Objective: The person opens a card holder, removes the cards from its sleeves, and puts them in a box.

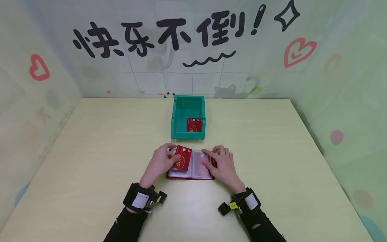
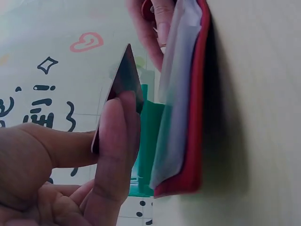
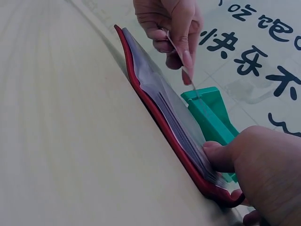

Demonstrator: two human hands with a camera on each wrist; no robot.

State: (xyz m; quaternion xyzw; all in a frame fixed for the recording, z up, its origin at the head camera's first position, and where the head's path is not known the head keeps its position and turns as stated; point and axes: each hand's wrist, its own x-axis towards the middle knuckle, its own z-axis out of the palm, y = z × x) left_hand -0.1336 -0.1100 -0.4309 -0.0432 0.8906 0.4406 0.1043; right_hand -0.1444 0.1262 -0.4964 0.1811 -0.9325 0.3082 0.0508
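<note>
My left hand (image 1: 160,163) pinches a red card (image 1: 183,158) with gold "VIP" lettering between thumb and fingers. The card stands over the left page of an open card holder (image 1: 201,168), which has a red cover and clear plastic sleeves. In the left wrist view, the card (image 2: 126,75) is seen nearly edge-on, apart from the sleeves (image 2: 181,94). My right hand (image 1: 224,168) grips the holder's right side. The right wrist view has its thumb (image 3: 218,155) on the stacked sleeves and its fingers at the red cover (image 3: 160,120), partly hidden.
Behind the holder stands a teal bin (image 1: 188,135) with another red card (image 1: 194,125) lying inside it. The pale wooden table (image 1: 115,141) reaches back to a printed wall (image 1: 121,77), with side panels at left and right.
</note>
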